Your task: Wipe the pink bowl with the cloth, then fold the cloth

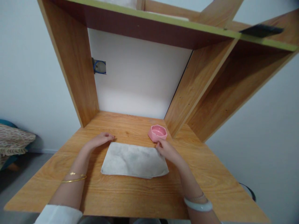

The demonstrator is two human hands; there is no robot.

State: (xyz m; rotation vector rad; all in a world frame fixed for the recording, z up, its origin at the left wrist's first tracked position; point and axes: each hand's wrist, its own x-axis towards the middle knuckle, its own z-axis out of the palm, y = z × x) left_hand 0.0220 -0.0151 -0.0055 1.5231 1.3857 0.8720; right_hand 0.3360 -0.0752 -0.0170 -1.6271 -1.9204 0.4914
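The pale cloth lies flat, far edge between the hands.

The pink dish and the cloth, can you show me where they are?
Pink dish (157, 133): head view, on its hollow inside.
Cloth (134, 160): head view, on the middle of its top.

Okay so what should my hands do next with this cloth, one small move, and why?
Perhaps slide your left hand onto the cloth at its far left corner: that hand is just off that corner, while your right hand is at the far right one, beside the pink bowl.
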